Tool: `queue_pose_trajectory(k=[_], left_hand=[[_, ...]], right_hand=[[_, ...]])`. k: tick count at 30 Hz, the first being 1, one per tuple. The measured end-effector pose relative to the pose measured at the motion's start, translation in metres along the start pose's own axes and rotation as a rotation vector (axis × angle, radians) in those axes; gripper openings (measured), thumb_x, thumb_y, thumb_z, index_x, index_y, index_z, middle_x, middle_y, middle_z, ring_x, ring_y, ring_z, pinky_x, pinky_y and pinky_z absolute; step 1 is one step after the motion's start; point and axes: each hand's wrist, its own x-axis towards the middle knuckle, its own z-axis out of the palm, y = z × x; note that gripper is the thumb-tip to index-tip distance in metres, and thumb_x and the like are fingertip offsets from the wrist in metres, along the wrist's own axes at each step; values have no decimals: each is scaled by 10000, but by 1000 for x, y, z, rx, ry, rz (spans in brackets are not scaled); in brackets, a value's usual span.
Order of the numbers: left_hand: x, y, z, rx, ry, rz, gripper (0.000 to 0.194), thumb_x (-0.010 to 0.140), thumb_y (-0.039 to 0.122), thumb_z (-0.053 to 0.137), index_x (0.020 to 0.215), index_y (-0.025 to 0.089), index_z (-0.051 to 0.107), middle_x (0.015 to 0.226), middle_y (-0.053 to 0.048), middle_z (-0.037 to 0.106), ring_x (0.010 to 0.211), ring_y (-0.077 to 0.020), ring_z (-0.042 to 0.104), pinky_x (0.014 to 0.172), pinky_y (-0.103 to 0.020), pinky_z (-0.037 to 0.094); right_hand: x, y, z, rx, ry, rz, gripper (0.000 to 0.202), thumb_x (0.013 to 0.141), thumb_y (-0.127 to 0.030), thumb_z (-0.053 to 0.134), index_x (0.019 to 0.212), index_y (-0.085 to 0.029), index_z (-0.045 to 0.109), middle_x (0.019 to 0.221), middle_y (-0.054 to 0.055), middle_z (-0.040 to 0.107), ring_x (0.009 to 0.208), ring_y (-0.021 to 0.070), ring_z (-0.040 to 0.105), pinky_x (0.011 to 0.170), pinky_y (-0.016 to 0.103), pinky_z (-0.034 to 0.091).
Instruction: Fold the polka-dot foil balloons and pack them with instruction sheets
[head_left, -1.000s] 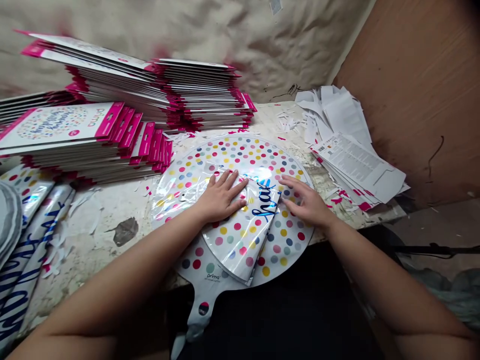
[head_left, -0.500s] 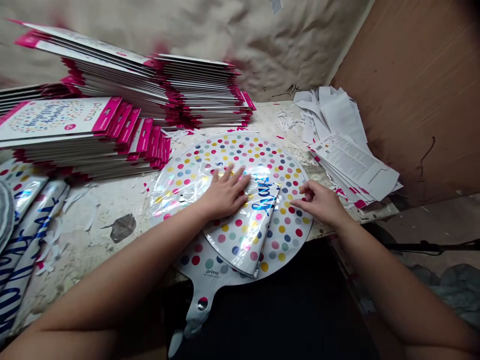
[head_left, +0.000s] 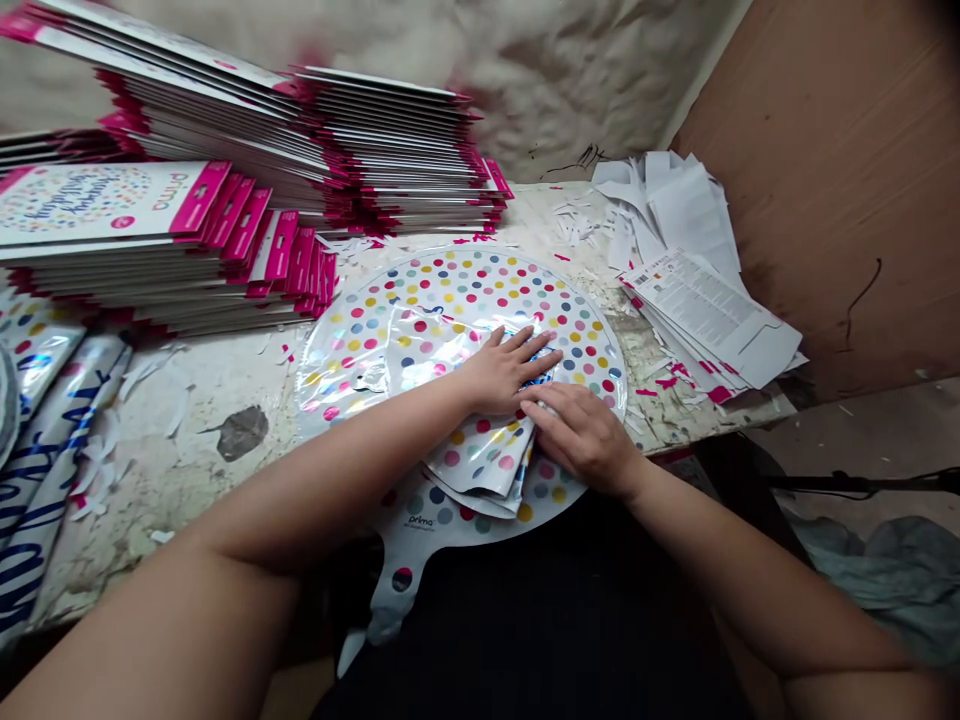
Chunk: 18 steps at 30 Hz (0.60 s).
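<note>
A flat, round foil balloon (head_left: 487, 275) with coloured dots lies at the table's front edge, its tail hanging toward me. On top of it rests a folded foil balloon (head_left: 480, 455), dotted too, with blue lettering mostly covered by my hands. My left hand (head_left: 510, 372) presses flat on the folded balloon, fingers spread. Close beside it, my right hand (head_left: 589, 435) has its fingers bent together at the folded balloon's right edge, touching the foil; its fingertips are partly hidden.
Stacks of pink-and-white printed card packs (head_left: 202, 210) stand at the back left. More foil balloons (head_left: 56, 460) lie at the far left. Printed card sleeves (head_left: 712, 315) and white paper (head_left: 686, 205) are heaped at the right, near a brown board (head_left: 840, 190). Paper scraps litter the table (head_left: 202, 390).
My left hand has slid right across the folded balloon, over the lettering. My right hand has moved left and closed at the folded balloon's edge. The view has shifted slightly.
</note>
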Motion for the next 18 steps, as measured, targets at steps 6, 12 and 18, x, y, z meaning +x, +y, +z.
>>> queue_pose_trajectory(k=[6, 12, 18], left_hand=[[6, 6, 0, 10, 21, -96, 575, 907, 490, 293, 1418, 229, 245, 1503, -89, 184, 1372, -309, 126, 1059, -530, 106], [-24, -1, -14, -59, -71, -58, 571, 936, 435, 244, 1435, 163, 187, 1511, -84, 129, 1391, -245, 57, 1098, -447, 81], [-130, -32, -21, -20, -108, -293, 550, 942, 424, 200, 1447, 220, 124, 1514, -44, 101, 1391, -227, 67, 1112, -434, 65]], right_hand=[[-6, -6, 9, 222, -38, -253, 296, 879, -93, 435, 1138, -92, 578, 1155, 115, 630, 1153, 218, 529, 981, 392, 436], [-14, 5, -8, 730, -320, 67, 290, 896, -188, 374, 1059, -157, 612, 1036, 75, 678, 1021, 180, 607, 941, 355, 446], [17, 25, -5, 920, -230, 927, 397, 870, -485, 391, 625, -188, 486, 605, 1, 559, 559, 135, 542, 518, 247, 443]])
